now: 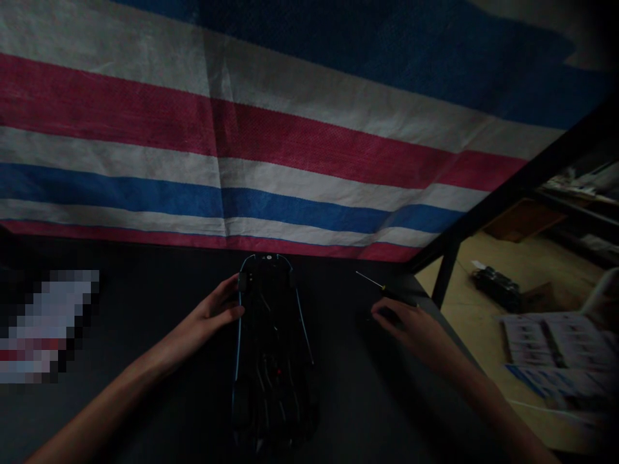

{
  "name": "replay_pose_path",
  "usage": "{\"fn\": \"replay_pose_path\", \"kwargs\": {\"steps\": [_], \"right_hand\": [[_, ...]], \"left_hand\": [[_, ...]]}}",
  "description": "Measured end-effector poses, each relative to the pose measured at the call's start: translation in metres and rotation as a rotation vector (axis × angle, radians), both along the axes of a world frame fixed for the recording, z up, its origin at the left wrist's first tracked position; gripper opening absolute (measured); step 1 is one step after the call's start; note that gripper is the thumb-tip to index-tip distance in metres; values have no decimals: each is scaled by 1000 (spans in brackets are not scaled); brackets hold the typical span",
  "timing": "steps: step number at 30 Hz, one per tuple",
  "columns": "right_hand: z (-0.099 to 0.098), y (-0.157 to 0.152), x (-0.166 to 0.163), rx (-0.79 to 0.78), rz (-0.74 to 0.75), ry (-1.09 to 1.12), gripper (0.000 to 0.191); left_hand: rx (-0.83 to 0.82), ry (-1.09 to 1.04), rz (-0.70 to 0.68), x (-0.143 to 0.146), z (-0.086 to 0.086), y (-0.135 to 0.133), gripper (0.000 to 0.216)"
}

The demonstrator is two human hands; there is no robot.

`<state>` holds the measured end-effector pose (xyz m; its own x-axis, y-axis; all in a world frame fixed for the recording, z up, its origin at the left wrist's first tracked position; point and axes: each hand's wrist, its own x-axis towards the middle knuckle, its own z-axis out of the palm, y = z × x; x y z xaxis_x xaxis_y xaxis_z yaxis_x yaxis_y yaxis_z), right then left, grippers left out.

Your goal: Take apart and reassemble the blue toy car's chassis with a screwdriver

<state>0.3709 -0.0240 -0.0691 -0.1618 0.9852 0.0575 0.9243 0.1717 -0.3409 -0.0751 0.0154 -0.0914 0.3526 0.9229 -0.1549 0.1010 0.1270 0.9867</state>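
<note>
A toy car (271,348) lies upside down on the dark table, its black underside up and its front pointing away from me or towards me, I cannot tell which. Thin blue body edges show along its sides. My left hand (213,309) grips the car's left side near the far wheel, thumb on the edge. To the right, my right hand (403,322) rests low at the tabletop with its fingertips drawn together; whatever is between them is too small and dark to name. Just beyond those fingers lies a screwdriver (383,287) with a thin metal shaft and dark handle.
A striped tarp (290,148) hangs behind the black table (155,283). A blurred-out pale sheet (53,316) lies at the left. Past the dark metal frame (447,270) on the right, a dark object (498,287) and printed boxes (556,341) stand on the floor.
</note>
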Motion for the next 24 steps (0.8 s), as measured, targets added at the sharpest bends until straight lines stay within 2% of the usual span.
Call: {"fn": "replay_pose_path", "kwargs": {"steps": [4,10,17,20,24], "right_hand": [[-18,-7,4,-3,-22,10,23],[-21,-8,-4,6,-57,-35,24],[-26,-1,-6,-21,-8,-72,16],[-16,2,-27,-43,34,-32,13],[20,0,-90,-116,156,249,10]], "left_hand": [[-1,23,8,0,2,0,86],[-7,7,-1,2,7,0,86],[-20,-33,-3,4,5,-3,88],[-34,-70,-5,4,3,-3,90],[-42,-92,-21,5,4,-4,88]]}}
